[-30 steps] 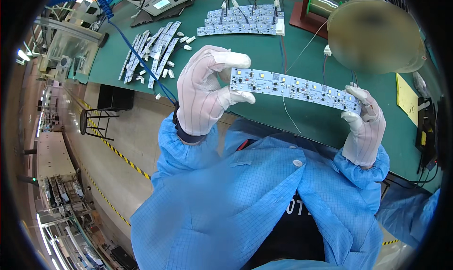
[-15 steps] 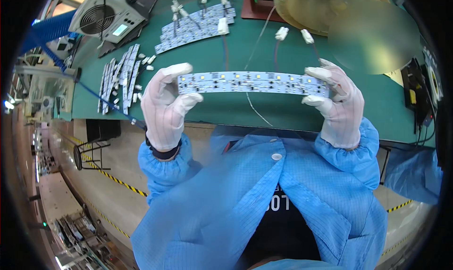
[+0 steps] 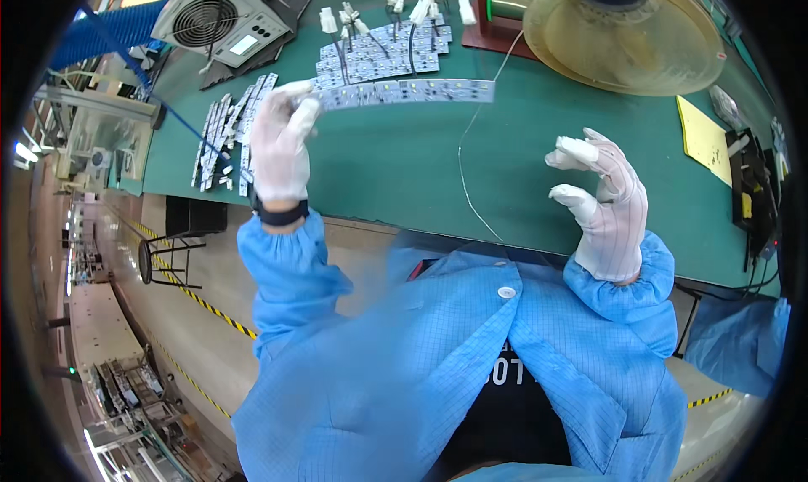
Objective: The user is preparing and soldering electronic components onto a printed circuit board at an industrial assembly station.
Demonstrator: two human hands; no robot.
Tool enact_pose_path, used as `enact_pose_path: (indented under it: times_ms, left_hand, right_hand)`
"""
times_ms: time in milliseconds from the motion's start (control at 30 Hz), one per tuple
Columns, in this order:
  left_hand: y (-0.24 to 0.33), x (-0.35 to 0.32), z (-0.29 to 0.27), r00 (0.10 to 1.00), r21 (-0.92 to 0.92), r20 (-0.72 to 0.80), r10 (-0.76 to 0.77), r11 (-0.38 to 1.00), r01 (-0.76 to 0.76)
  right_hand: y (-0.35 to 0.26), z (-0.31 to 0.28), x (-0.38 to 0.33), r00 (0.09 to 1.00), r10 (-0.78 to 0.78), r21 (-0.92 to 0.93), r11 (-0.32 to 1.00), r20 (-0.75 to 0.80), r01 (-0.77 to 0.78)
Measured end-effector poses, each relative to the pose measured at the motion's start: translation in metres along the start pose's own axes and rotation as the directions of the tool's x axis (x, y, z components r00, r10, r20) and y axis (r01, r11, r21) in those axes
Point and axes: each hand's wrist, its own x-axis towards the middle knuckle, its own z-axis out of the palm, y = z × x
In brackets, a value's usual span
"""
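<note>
My left hand (image 3: 282,141), in a white glove, grips one end of a long white LED strip board (image 3: 404,93) and holds it out over the green mat (image 3: 404,170), just in front of a stack of similar boards with white connectors (image 3: 383,48). My right hand (image 3: 602,200), also gloved, hovers empty above the mat to the right, fingers spread and curled. Both arms wear blue coat sleeves.
A pile of loose strip boards (image 3: 227,128) lies at the mat's left edge. A grey fan unit (image 3: 223,19) stands at the back left, a large yellowish round dish (image 3: 623,31) at the back right. A thin wire (image 3: 471,170) crosses the mat. Yellow paper (image 3: 703,137) lies right.
My right hand has let go of the strip board and drawn back to the right. My left hand alone has carried the board forward toward the stack at the back.
</note>
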Motion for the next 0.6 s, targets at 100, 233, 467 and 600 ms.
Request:
enact_pose_path:
  times_ms: [100, 233, 467, 600]
  left_hand:
    - [-0.019, 0.022, -0.001, 0.925, 0.886, 0.094, 0.367, 0.393, -0.247]
    - [0.000, 0.011, 0.034, 0.969, 0.628, 0.239, 0.065, 0.751, -0.205]
    - [-0.062, 0.089, 0.087, 0.910, 0.802, 0.366, 0.195, 0.429, -0.415]
    - [-0.081, 0.173, 0.122, 0.937, 0.825, 0.317, 0.148, 0.446, -0.349]
  right_hand:
    - [0.003, 0.002, 0.001, 1.000, 0.020, 0.051, 0.999, 0.001, -0.020]
    - [0.010, 0.006, -0.002, 1.000, 0.011, 0.063, 0.998, 0.009, -0.012]
    - [0.001, 0.005, 0.000, 0.996, -0.018, 0.024, 1.000, 0.088, 0.016]
    - [0.000, 0.006, 0.003, 0.995, -0.029, -0.001, 1.000, 0.096, 0.029]
